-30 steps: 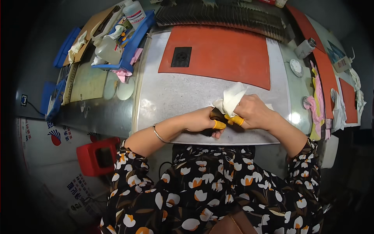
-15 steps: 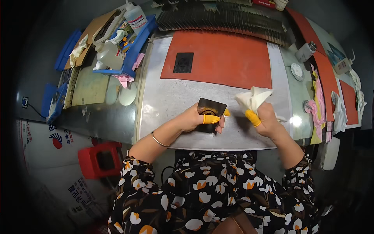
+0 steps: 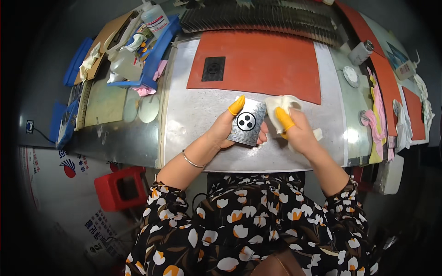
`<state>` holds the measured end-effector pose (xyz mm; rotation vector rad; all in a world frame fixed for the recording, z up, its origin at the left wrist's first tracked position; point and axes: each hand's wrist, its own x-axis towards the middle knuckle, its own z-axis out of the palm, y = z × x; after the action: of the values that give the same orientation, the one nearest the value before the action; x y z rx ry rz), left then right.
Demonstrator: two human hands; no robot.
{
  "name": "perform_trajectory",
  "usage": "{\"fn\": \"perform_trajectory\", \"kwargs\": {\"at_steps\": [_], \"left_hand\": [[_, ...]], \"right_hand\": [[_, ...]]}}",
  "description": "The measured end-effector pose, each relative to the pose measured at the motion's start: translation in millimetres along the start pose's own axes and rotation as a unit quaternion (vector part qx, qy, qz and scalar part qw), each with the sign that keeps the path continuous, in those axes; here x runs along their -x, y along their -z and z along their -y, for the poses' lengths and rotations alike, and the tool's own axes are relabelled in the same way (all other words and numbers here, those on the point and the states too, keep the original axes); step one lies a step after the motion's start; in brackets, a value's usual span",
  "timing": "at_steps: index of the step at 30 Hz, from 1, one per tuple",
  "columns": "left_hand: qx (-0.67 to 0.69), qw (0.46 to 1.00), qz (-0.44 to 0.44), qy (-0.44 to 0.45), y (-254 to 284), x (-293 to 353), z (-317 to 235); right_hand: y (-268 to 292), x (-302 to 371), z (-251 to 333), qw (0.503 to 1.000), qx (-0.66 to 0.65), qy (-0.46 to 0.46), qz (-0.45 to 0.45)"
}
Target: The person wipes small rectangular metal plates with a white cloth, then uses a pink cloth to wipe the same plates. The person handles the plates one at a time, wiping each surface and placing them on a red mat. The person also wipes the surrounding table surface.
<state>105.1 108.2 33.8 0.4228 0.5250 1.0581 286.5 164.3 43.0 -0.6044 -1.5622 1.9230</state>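
Observation:
My left hand (image 3: 222, 130) grips a thin rectangular panel (image 3: 251, 133) by its sides, above the near part of the table. The panel's face looks silvery, with fine wavy lines and a ringed three-dot mark. Bunched in my right hand (image 3: 303, 134) is a white cloth (image 3: 272, 105), just right of the panel and apart from it. Yellow finger cots cover some fingertips of both hands. Farther back, a similar dark panel (image 3: 213, 69) lies flat on the left part of an orange mat (image 3: 271, 64).
Many thin plates stand upright in a row (image 3: 258, 23) along the back. At left sits a blue tray (image 3: 151, 79) with bottles. A grey flask (image 3: 360, 53), a round white dish (image 3: 351, 76) and pink and yellow cloths (image 3: 377, 117) are at right. A red stool (image 3: 105, 195) stands below left.
The panel has tilted, so its face now shows bright and patterned instead of dark. My left thumb has moved up to its top edge. My right hand and cloth have come closer to it.

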Motion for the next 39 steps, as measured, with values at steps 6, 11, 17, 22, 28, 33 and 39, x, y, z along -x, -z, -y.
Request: {"fn": "perform_trajectory", "kwargs": {"at_steps": [6,11,17,22,28,33,39], "left_hand": [[-0.085,0.995,-0.042,0.020,0,-1,6],[-0.078,0.990,-0.111,-0.035,-9,-8,13],[-0.129,0.988,-0.087,-0.002,-8,-12,13],[-0.045,0.997,0.012,-0.066,-20,-22,14],[0.147,0.982,0.064,-0.099,-3,-23,1],[0.146,0.966,-0.141,-0.158,-11,-29,-9],[-0.139,0.929,-0.128,-0.319,5,-41,18]], "right_hand": [[-16,7,-2,0.997,0.017,-0.061,-0.037],[-12,12,-3,0.973,-0.208,-0.085,-0.060],[-16,39,6,0.991,0.057,-0.093,-0.077],[-22,42,8,0.917,0.390,0.072,-0.040],[-18,58,5,0.970,0.239,-0.004,-0.034],[-23,48,1,0.958,-0.206,-0.159,-0.123],[-41,16,-9,0.906,-0.356,-0.216,-0.072]]}}
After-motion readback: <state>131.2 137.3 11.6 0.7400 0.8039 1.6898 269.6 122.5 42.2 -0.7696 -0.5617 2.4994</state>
